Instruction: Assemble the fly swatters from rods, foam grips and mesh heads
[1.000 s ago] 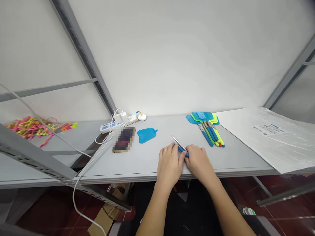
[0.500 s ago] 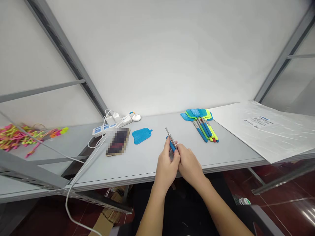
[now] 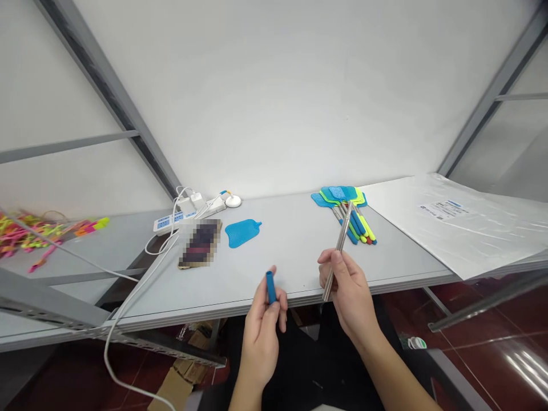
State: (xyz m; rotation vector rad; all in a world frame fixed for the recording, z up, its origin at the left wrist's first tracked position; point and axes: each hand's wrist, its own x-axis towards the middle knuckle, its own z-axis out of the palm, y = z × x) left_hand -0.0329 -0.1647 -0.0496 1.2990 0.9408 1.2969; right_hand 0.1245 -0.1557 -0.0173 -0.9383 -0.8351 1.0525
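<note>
Between the fingers of my left hand [image 3: 262, 328] is a short blue handle sleeve [image 3: 271, 286], its open end pointing up and away from me. My right hand [image 3: 349, 285] grips a silver telescopic rod [image 3: 342, 240] that slants up to the right, its thicker end low by the table's front edge. The sleeve and rod are apart. A loose blue fly swatter head [image 3: 243, 233] lies flat on the table, beyond my left hand. Several assembled fly swatters [image 3: 351, 214], with blue, green and yellow heads and handles, lie piled behind the rod.
On the grey table [image 3: 282, 228], a phone [image 3: 201, 244] lies left of the loose head. White cables run from a power strip [image 3: 169, 222]. A white plastic-wrapped package [image 3: 462, 222] covers the right side. Colourful strips [image 3: 38, 237] lie on the shelf at far left.
My hands have moved apart. The blue sleeve and the rod, held together before, are now separate: sleeve in my left hand, rod in my right. The view has shifted slightly.
</note>
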